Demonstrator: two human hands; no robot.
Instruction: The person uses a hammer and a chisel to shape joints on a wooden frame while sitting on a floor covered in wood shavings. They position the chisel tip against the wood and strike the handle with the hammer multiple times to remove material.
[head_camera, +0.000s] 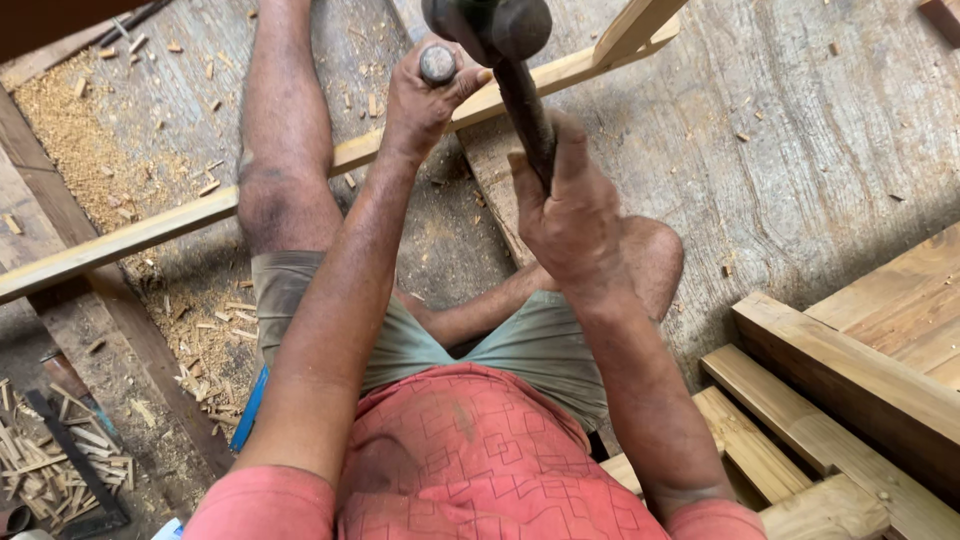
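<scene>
A person's left hand (425, 95) grips a round-topped metal chisel (437, 64) against a long pale wooden strip (180, 222); the right hand (570, 215) clenches a dark-handled hammer (510, 60).

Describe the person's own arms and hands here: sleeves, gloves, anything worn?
Both hands, left hand and right hand, are bare: no gloves, rings or watch visible. The forearms are uncovered too. Short sleeves of a red patterned shirt end at the upper arms.

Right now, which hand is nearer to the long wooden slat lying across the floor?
Left. The left hand grips a chisel right at the wooden slat, overlapping its edge. The right hand holds the hammer handle, raised nearer the body, apart from the slat.
</scene>
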